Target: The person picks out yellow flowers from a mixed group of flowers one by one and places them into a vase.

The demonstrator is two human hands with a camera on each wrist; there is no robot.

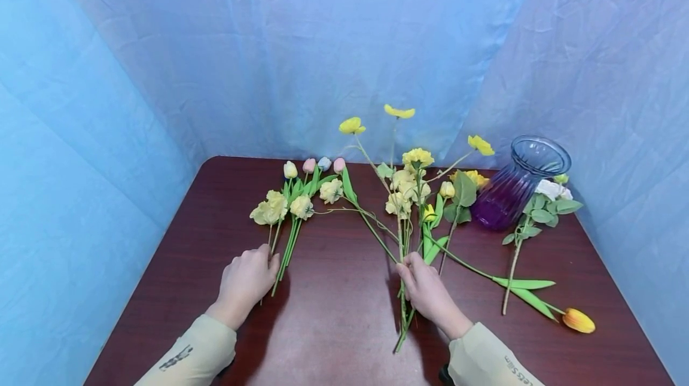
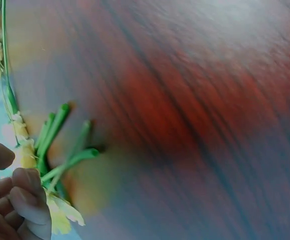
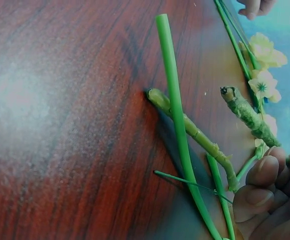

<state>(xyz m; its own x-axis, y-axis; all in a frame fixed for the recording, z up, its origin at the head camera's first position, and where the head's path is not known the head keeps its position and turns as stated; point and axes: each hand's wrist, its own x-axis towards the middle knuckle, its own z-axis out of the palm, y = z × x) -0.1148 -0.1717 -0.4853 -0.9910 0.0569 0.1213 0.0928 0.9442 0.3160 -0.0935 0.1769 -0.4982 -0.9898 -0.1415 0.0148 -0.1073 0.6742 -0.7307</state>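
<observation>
My left hand [image 1: 244, 281] grips thin stems of pale yellow flowers [image 1: 271, 209] at the table's left. In the left wrist view its fingers [image 2: 29, 202] curl beside green stem ends [image 2: 54, 130]. My right hand [image 1: 427, 290] holds a bunch of flower stems [image 1: 402, 314] low down, fingers curled round them. Bright yellow flowers [image 1: 417, 157] and paler blooms fan out above this hand. In the right wrist view, a thick brown-green stem [image 3: 250, 117] and a smooth green stem [image 3: 177, 117] project past the fingers.
Several tulips [image 1: 309, 166] in white, pink and blue lie at the back left. Right of the bunch, a blue-purple glass vase [image 1: 506, 188] leans on its side near a white flower [image 1: 554, 190]. An orange-yellow tulip [image 1: 578, 320] lies at front right. Blue curtains [image 1: 323, 45] surround the table [image 1: 334, 314].
</observation>
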